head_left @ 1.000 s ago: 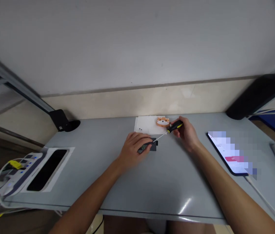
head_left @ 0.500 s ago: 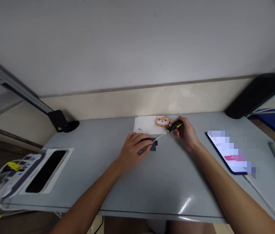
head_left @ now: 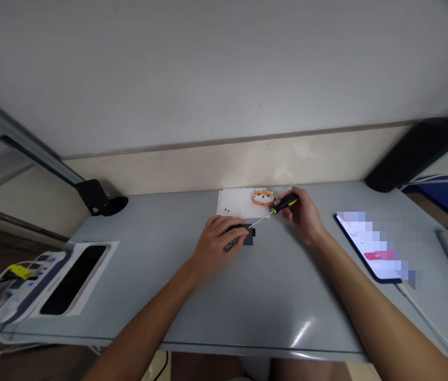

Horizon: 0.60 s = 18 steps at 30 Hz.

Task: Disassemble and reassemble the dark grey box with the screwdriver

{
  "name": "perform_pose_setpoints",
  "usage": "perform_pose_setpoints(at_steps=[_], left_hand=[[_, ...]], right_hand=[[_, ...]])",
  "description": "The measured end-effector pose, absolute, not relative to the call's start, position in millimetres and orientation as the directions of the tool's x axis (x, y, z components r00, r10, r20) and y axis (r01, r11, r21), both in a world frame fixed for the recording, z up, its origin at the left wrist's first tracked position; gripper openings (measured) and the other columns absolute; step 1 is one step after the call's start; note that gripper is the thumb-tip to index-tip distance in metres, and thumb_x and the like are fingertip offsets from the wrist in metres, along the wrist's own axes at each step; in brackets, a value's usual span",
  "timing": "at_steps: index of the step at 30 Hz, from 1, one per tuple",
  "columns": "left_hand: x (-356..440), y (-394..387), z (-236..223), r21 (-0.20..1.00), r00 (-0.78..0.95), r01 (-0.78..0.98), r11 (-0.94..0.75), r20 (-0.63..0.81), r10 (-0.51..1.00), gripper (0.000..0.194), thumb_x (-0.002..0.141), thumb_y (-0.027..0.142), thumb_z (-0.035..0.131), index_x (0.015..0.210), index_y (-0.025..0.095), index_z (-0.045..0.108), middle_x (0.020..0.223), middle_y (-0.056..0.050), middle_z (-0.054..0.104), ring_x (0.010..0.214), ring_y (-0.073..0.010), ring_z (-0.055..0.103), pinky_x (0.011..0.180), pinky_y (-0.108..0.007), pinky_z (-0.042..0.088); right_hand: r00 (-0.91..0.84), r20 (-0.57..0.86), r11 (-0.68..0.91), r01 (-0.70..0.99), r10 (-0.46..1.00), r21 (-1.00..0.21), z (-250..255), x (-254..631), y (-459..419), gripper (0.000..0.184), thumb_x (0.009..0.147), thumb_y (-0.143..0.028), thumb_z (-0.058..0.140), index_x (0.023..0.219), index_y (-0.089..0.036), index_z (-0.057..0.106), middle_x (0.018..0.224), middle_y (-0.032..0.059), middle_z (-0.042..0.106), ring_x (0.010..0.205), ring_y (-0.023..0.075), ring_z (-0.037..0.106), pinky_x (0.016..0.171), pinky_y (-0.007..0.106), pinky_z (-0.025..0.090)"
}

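Note:
My left hand (head_left: 218, 241) lies curled over a small flat black part (head_left: 247, 236) on the grey table (head_left: 248, 296), fingers pressed on it. In my right hand (head_left: 303, 214) is a thin screwdriver (head_left: 277, 208) with a black and yellow handle; its metal tip touches the black part at the far edge. Behind them lies a white sheet (head_left: 236, 203) with two tiny dark specks, perhaps screws, and an orange bear-faced object (head_left: 263, 197) at its right end.
A lit phone (head_left: 370, 246) with a white cable lies at the right. At the left a white sheet carries a dark phone-like slab (head_left: 73, 271) next to a white power strip (head_left: 17, 280). A black lamp base (head_left: 102, 200) stands at the back left, a dark object (head_left: 418, 153) at the back right.
Hardly anything differs: both hands stay on the black part and the screwdriver. The whole view has drifted slightly, as from a small head movement.

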<state>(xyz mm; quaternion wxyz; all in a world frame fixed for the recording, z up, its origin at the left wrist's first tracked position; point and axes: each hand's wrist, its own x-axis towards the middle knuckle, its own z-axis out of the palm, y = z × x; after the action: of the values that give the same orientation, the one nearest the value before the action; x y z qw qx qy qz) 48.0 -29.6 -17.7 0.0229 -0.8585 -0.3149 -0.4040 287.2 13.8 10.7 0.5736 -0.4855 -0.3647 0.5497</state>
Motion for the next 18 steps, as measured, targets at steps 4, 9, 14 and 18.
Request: perform_pose_setpoints(at_steps=[4,9,14,18], left_hand=[[47.6,-29.5,-17.2,0.197,0.491,0.545,-0.815,0.713,0.5,0.018,0.102,0.014,0.058,0.107,0.026,0.071,0.109,-0.003,0.078,0.097,-0.0169,0.072,0.091,-0.035,0.051],[47.8,-29.4,-16.3,0.188,0.493,0.529,-0.827,0.725,0.48,0.018,0.102,0.013,0.059,0.108,0.026,0.07,0.11,-0.003,0.078,0.099,-0.0171,0.072,0.09,-0.034,0.051],[48.9,-29.4,-13.6,0.145,0.49,0.529,-0.836,0.752,0.441,0.015,0.102,0.013,0.062,0.107,0.025,0.068,0.107,-0.002,0.078,0.097,-0.0158,0.072,0.089,-0.032,0.052],[48.3,-28.2,-12.3,0.137,0.478,0.515,-0.846,0.773,0.417,0.013,0.101,0.012,0.063,0.105,0.024,0.068,0.106,-0.002,0.079,0.096,-0.0152,0.074,0.088,-0.031,0.054]], right_hand=[[0.155,-0.096,-0.047,-0.293,0.983,-0.955,7.1,287.7,15.2,0.041,0.083,-0.063,0.063,0.069,-0.024,0.065,0.046,-0.0024,0.047,0.04,0.012,0.036,0.04,0.03,0.027],[0.19,-0.1,-0.036,-0.311,0.977,-0.95,5.3,288.0,17.1,0.042,0.084,-0.063,0.061,0.069,-0.024,0.065,0.044,-0.0032,0.042,0.04,0.012,0.034,0.043,0.03,0.029],[0.233,-0.121,-0.039,-0.329,0.965,-0.944,4.0,288.7,18.7,0.042,0.083,-0.063,0.06,0.068,-0.024,0.065,0.044,-0.0025,0.042,0.042,0.0123,0.033,0.044,0.029,0.028],[0.214,-0.117,-0.038,-0.342,0.97,-0.939,2.5,288.1,20.0,0.041,0.081,-0.063,0.063,0.071,-0.024,0.065,0.045,-0.0024,0.044,0.043,0.0128,0.036,0.043,0.029,0.028]])
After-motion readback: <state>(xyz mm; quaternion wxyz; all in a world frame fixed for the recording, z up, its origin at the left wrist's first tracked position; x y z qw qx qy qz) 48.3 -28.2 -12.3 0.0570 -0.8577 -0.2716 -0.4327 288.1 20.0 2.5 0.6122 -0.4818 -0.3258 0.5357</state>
